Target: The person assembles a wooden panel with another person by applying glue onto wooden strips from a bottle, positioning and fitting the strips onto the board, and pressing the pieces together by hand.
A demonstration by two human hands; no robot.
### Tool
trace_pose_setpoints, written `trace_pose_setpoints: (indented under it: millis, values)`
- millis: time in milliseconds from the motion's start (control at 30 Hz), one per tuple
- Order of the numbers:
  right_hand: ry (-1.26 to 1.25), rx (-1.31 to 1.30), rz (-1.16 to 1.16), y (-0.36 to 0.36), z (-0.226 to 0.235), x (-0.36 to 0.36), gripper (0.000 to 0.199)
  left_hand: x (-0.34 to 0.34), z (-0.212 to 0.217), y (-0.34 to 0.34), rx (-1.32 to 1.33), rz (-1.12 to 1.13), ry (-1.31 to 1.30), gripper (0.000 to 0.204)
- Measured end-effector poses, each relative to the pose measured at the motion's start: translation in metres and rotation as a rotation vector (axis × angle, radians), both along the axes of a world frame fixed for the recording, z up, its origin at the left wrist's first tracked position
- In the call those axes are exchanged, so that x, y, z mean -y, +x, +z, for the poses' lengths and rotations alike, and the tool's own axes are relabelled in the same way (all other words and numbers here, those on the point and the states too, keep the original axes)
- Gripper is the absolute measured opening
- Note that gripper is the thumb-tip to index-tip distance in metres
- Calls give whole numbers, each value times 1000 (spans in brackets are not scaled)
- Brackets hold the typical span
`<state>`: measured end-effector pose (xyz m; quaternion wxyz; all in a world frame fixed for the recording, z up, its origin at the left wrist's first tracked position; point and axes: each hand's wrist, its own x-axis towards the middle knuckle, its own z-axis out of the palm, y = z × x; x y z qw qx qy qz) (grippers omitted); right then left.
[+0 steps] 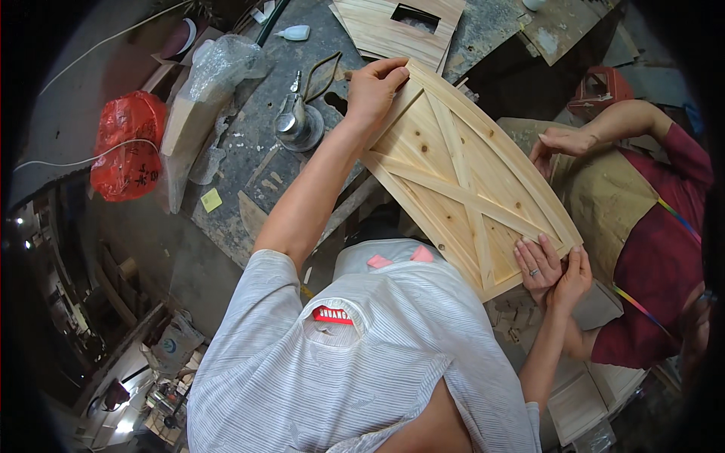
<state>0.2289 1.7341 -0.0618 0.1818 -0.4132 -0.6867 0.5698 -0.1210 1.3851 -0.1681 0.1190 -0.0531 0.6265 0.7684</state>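
Your left arm stretches out nearly straight, up and away from your striped shirt (362, 362), and your left hand (375, 89) grips the far corner of the wooden panel (453, 170). The fingers curl over that corner, closed together on the top edge, with the thumb side toward the workbench (249, 151).

Your right arm is bent and rises from the lower edge. Your right hand (572, 278) holds the panel's near right corner, fingers wrapped on the edge beside a co-worker's hand (538, 263), which lies flat on the panel face with fingers spread and a ring on one of them. The two hands touch.

The panel is a pale pine door with a crossed brace and a frame. It is held tilted between you and the co-worker, its far corner over the workbench's right edge and its near corner over your shoulder. The co-worker's other hand (560, 143) rests closed at the panel's right edge, near a tan apron (604, 204).

On the workbench, left of your left hand, stands a metal tool (296, 121). Farther left lie a clear plastic bag (215, 72) and a red plastic bag (127, 143). A second wooden panel with a rectangular cutout (396, 26) lies at the far edge.
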Motion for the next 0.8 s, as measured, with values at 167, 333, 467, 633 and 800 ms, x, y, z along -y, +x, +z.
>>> trace_pose_setpoints:
  millis: [167,333,467,633,800]
  values:
    - [40,17,-29,2,-1,-1,22,-2,4,2,-32,-19,-77,28]
    - [30,12,-35,-3,4,6,19,-2,1,4,-53,-8,-128,30]
    - [28,26,-52,-6,8,10,17,-3,3,5,-75,-13,-169,31]
    - [51,42,-46,-6,10,12,16,-5,2,5,-99,-22,-220,31]
    - [27,34,-51,-3,8,9,15,-6,1,5,-98,-24,-172,32]
